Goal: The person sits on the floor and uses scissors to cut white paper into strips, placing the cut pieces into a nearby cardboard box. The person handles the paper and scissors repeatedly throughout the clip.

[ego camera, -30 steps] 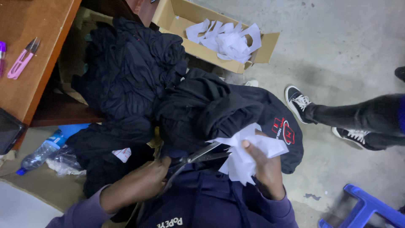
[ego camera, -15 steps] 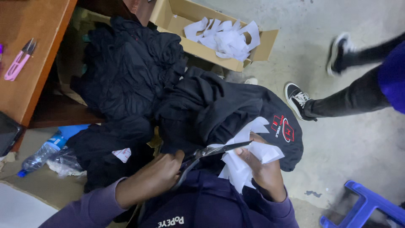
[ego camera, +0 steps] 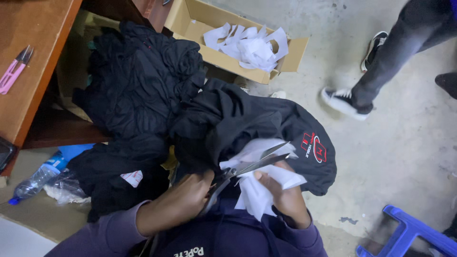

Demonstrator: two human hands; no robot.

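Observation:
My left hand (ego camera: 183, 200) grips a pair of metal scissors (ego camera: 252, 164) whose blades are parted over a piece of white backing fabric (ego camera: 259, 190). My right hand (ego camera: 281, 195) holds that white fabric from below, against a black garment (ego camera: 247, 123) with a red and white emblem (ego camera: 314, 147) lying across my lap. The scissor tips point right, toward the emblem.
A heap of black garments (ego camera: 138, 90) lies to the left. A cardboard box (ego camera: 190, 19) with white scraps (ego camera: 250, 45) sits at the top. Pink thread snips (ego camera: 14, 71) rest on a wooden table (ego camera: 33, 57). A plastic bottle (ego camera: 33, 181), a blue stool (ego camera: 409, 233) and another person's legs (ego camera: 385, 66) are nearby.
The scissors have opened and slid further right across the white fabric. The other person's legs have stepped from the right toward the upper right.

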